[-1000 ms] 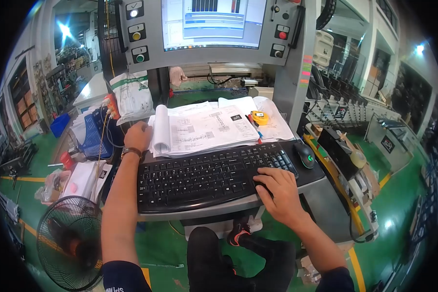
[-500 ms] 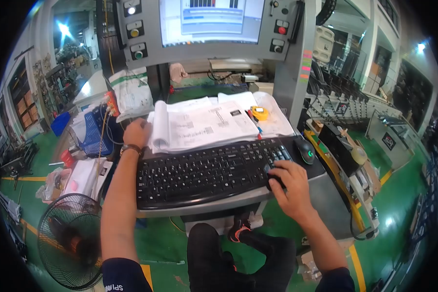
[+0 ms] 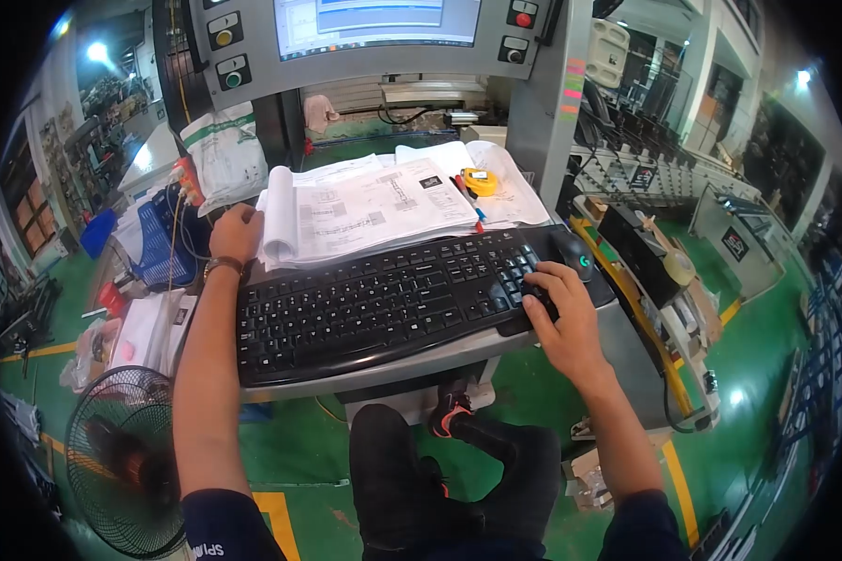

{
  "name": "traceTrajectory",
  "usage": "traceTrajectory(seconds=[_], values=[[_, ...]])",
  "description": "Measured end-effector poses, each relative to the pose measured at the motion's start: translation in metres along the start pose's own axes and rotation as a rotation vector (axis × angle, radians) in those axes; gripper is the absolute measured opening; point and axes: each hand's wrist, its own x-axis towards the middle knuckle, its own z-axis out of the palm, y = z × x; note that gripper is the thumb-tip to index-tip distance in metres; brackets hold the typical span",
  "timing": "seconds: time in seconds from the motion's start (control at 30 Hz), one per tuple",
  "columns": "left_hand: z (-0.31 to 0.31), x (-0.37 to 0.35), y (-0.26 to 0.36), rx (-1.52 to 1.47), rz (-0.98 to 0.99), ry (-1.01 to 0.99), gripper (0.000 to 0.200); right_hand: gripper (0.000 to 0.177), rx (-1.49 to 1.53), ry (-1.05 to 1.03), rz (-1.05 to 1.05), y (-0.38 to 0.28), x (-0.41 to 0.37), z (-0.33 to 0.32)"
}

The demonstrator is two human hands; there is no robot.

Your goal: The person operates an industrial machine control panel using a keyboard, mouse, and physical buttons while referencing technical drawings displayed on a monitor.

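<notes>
A black keyboard (image 3: 374,304) lies across the front of the metal desk. Over its number pad, at the right end, is my right hand (image 3: 566,323), its fingers bent and apart, fingertips at the keys. A black mouse (image 3: 569,254) with a green lit logo sits just beyond that hand. My left hand (image 3: 237,234) rests by the left edge of a stack of printed drawings (image 3: 365,213), its fingers curled in and whatever lies under them hidden. The top sheets of the stack are rolled back along the left side.
A yellow tape measure (image 3: 480,181) and pens (image 3: 468,203) lie on the papers' right side. Behind stands a control panel with a screen (image 3: 374,23) and buttons. To the left are a white bag (image 3: 225,159), a blue basket (image 3: 164,238) and a floor fan (image 3: 122,458).
The view has tipped downward and shifted a little, so the desk sits higher and further left. My right hand stays at the number pad, its fingers slightly shifted; my left hand stays by the papers.
</notes>
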Motion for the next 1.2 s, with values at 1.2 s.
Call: traceTrajectory(seconds=[1.2], values=[[0.000,-0.003,0.002,-0.036,-0.026,0.000,0.038,0.041,-0.047,-0.134,-0.302,-0.061,0.013,0.050]])
